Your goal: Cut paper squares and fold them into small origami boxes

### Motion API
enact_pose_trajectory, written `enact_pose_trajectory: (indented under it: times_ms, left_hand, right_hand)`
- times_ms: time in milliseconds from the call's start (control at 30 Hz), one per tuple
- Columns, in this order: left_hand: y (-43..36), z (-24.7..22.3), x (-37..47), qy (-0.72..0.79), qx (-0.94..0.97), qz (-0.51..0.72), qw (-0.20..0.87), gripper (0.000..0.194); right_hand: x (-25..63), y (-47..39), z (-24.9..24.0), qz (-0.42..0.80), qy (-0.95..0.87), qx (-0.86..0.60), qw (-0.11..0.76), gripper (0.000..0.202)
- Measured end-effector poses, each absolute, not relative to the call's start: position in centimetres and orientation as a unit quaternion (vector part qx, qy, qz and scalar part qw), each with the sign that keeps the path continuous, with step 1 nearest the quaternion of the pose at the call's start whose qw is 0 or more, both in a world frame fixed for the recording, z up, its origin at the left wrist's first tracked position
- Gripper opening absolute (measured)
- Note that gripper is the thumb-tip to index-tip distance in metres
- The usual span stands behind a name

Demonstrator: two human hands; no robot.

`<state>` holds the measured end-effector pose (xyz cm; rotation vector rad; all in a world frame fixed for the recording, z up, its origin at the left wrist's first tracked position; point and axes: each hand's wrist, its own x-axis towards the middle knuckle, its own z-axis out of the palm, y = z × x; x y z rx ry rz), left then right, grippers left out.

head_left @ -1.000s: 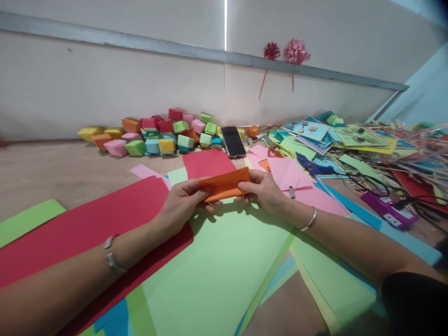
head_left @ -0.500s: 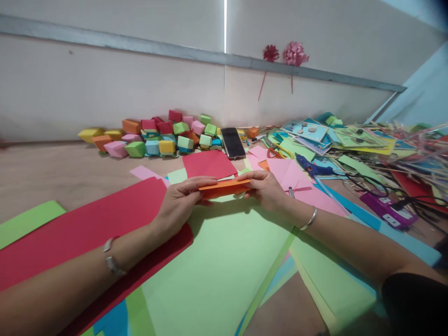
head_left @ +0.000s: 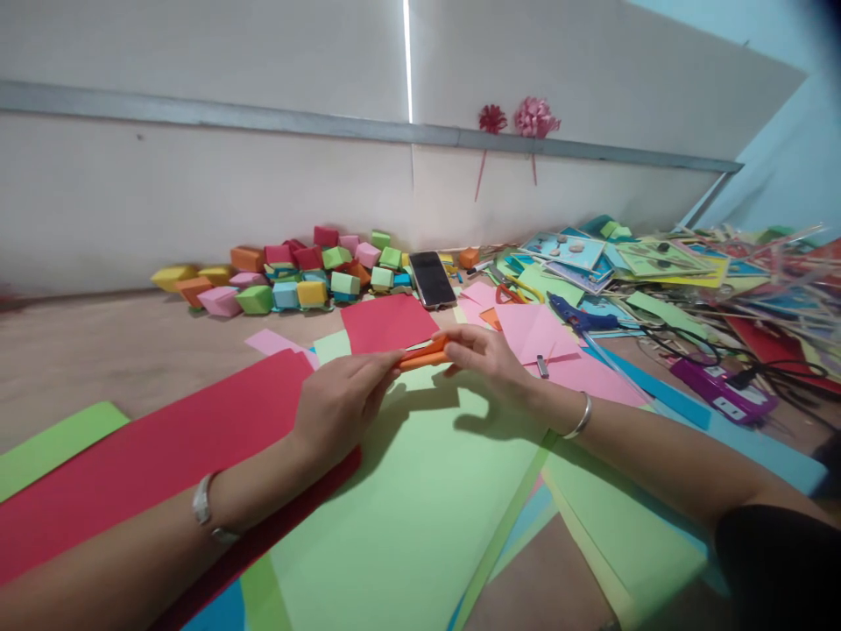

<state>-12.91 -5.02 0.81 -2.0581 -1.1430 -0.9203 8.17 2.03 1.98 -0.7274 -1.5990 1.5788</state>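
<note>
Between my two hands is a folded piece of orange paper [head_left: 426, 354], raised a little above a large light green sheet [head_left: 400, 491]. My left hand [head_left: 345, 399] pinches its left end, fingertips together. At the other end, my right hand [head_left: 483, 355] grips the paper between thumb and fingers. Just behind the orange paper lies a red paper square [head_left: 387, 322]. A long red sheet [head_left: 216, 429] passes under my left forearm. Some of the fingertips are hidden behind the paper.
Small coloured paper boxes [head_left: 312, 258] are heaped along the wall, beside a phone [head_left: 432, 279]. To the right are pink papers [head_left: 539, 331], scissors [head_left: 522, 291], a blue glue gun [head_left: 584, 314] and a purple power strip [head_left: 723, 390] with black cables. Cards and sticks pile up behind them.
The orange paper has turned and now shows a narrower, folded shape. My hands have come closer together, and my left hand has rolled so its back faces up. The view has tilted slightly.
</note>
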Motion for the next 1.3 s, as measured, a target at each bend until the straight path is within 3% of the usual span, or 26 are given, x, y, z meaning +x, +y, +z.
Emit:
enact_pose_trajectory:
  times_ms: [100, 267, 500, 633, 767, 800, 933, 1067, 1300]
  left_hand:
    - [-4.9, 0.4, -13.1, -0.457, -0.77, -0.356, 0.269, 0.026]
    - [-5.3, 0.4, -13.0, -0.438, -0.798, -0.358, 0.205, 0.023]
    - [-6.2, 1.3, -12.7, -0.394, -0.837, -0.376, 0.053, 0.03]
    - [-6.7, 1.6, -12.4, -0.381, -0.825, -0.393, -0.139, 0.041]
    - [-7.0, 1.8, -12.1, -0.395, -0.763, -0.402, -0.317, 0.074]
    - [-6.9, 1.9, -12.0, -0.394, -0.762, -0.4, -0.321, 0.074]
    - [-6.6, 1.8, -11.8, -0.372, -0.834, -0.35, -0.209, 0.028]
    - [-6.5, 1.3, -12.0, -0.374, -0.836, -0.356, -0.185, 0.031]
    - [-6.3, 1.3, -12.2, -0.387, -0.814, -0.407, -0.149, 0.02]
  right_hand:
    - [8.2, 2.2, 1.3, 0.523, -0.696, -0.266, 0.415, 0.04]
    - [8.2, 1.5, 1.4, 0.385, -0.759, -0.254, 0.459, 0.019]
    - [8.4, -0.5, 2.4, 0.241, -0.828, -0.119, 0.492, 0.016]
    - [8.4, -1.1, 2.5, 0.186, -0.855, -0.093, 0.476, 0.023]
    - [8.2, -1.3, 2.1, 0.15, -0.864, -0.062, 0.476, 0.019]
    - [8.2, -1.3, 2.1, 0.142, -0.864, -0.046, 0.481, 0.017]
    - [8.1, -1.5, 2.2, 0.101, -0.87, -0.004, 0.482, 0.018]
    - [8.3, -1.8, 2.8, 0.079, -0.863, 0.005, 0.498, 0.031]
    - [8.6, -1.8, 2.5, 0.044, -0.864, -0.027, 0.502, 0.025]
